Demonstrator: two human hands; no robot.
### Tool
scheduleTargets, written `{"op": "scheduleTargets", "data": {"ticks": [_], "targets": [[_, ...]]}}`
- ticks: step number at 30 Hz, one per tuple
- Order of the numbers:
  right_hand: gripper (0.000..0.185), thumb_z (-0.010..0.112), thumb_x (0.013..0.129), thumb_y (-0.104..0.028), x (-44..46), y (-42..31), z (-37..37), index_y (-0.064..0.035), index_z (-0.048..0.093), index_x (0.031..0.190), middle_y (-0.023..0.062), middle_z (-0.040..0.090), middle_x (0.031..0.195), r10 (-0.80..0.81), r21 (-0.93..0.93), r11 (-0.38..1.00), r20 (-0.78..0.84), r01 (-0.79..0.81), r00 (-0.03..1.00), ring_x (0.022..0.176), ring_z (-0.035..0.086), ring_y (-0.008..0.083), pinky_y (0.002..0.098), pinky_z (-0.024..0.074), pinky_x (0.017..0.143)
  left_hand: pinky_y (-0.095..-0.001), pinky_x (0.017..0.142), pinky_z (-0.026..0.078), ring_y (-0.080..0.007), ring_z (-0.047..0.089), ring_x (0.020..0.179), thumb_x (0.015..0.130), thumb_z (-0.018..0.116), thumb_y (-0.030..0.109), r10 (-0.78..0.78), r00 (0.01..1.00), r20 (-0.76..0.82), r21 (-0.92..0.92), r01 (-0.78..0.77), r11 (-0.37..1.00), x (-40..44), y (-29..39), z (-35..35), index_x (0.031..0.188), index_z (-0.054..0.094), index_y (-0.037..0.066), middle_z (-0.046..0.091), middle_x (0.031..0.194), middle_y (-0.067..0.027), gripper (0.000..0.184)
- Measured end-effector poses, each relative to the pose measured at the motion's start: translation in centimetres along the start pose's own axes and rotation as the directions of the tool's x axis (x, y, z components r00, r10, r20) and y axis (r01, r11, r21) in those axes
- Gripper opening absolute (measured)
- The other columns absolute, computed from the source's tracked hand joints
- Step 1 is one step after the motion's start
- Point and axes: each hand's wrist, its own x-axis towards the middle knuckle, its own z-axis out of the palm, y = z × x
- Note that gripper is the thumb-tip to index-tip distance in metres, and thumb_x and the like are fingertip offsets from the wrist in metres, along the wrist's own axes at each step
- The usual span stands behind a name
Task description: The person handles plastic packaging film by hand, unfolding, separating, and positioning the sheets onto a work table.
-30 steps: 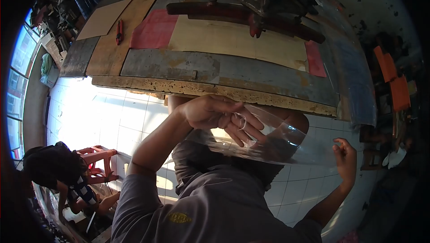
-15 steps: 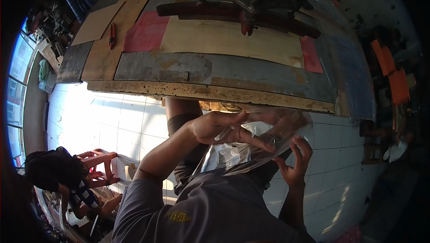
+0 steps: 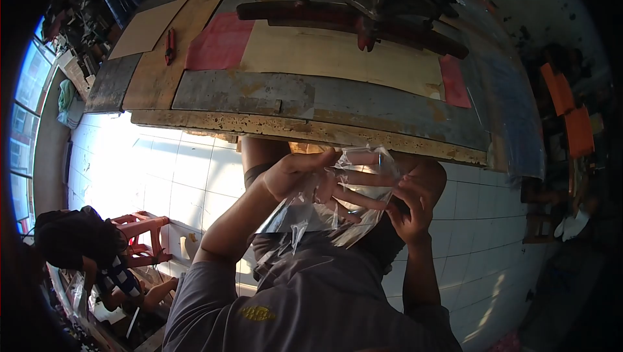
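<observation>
A clear plastic sheet [image 3: 292, 217], crumpled and shiny, lies over my lap in front of the workbench edge. My left hand [image 3: 318, 180] is behind or within the plastic, its fingers spread and pointing right. At the right end of the plastic, my right hand [image 3: 410, 206] has its fingers bent together, pinching the film near the left fingertips. Beyond the bench edge, a cream sheet [image 3: 337, 55] with pink pieces [image 3: 219, 41] at its ends lies under a dark red metal bar [image 3: 311, 13].
A red cutter [image 3: 170, 47] and brown cardboard [image 3: 148, 26] lie on the bench's left side. Another person [image 3: 81, 238] sits at the lower left beside a red stool [image 3: 144, 238]. Orange pieces [image 3: 579, 132] stand at the far right.
My right hand has come in from the far right to the left hand's fingertips. The plastic, stretched out flat before, is now bunched and crumpled around my left hand.
</observation>
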Motion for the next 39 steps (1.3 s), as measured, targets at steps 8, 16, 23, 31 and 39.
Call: {"op": "scheduleTargets", "data": {"ticks": [8,16,23,31,39], "targets": [[0.052,0.091,0.08,-0.036,2.0,-3.0,2.0,-0.0117,0.064,0.117,0.0096,0.056,0.123,-0.063,0.092,0.992,-0.226,0.086,0.972,0.129,0.057,0.0328,0.0473,0.0563,0.101,-0.0574,0.113,0.045,-0.0472,0.049,0.141,0.112,0.041,0.038,0.084,0.985,0.149,-0.116,-0.067,0.991,2.4,3.4,5.4,0.155,0.037,-0.001,0.045,0.155,-0.0279,0.058],[0.029,0.083,0.086,-0.011,2.9,-3.1,1.0,-0.009,0.066,0.109,0.0086,0.065,0.111,-0.145,0.015,0.989,-0.172,0.15,0.974,0.107,0.072,0.0315,0.0402,0.0617,0.086,-0.0447,0.109,0.051,-0.0373,0.061,0.13,0.111,0.044,0.032,0.024,0.992,0.128,-0.056,-0.017,0.998,2.2,3.3,5.3,0.143,0.048,-0.006,0.056,0.146,-0.0269,0.049],[0.019,0.076,0.09,-0.002,3.4,-2.5,-0.8,-0.0057,0.065,0.105,0.01,0.067,0.108,-0.073,0.176,0.981,-0.063,0.083,0.995,0.107,0.072,0.0346,0.0425,0.0614,0.086,-0.0329,0.096,0.055,-0.0184,0.071,0.107,0.107,0.059,0.018,0.105,0.994,0.038,0.418,-0.112,0.901,2.2,4.7,4.3,0.119,0.069,-0.004,0.075,0.115,-0.0114,0.027],[0.01,0.067,0.097,0.001,2.4,-2.6,-1.5,-0.0055,0.061,0.102,0.0112,0.064,0.104,-0.094,0.112,0.989,-0.071,0.101,0.993,0.108,0.072,0.0358,0.0427,0.063,0.087,-0.0301,0.076,0.054,-0.016,0.071,0.081,0.111,0.05,0.034,-0.035,0.984,-0.174,0.345,0.094,0.934,3.6,5.1,6.4,0.103,0.069,0.001,0.076,0.093,-0.0107,0.039],[0.02,0.068,0.091,0.009,1.1,-2.3,-1.7,-0.0046,0.06,0.103,0.0112,0.062,0.105,-0.016,0.192,0.981,-0.051,0.025,0.999,0.109,0.072,0.037,0.0423,0.0624,0.088,-0.0227,0.052,0.044,-0.0042,0.056,0.06,0.112,0.047,0.038,0.016,0.983,-0.181,0.535,0.085,0.841,4.3,5.2,7.5,0.102,0.07,0.003,0.074,0.088,-0.0028,0.043]]}}
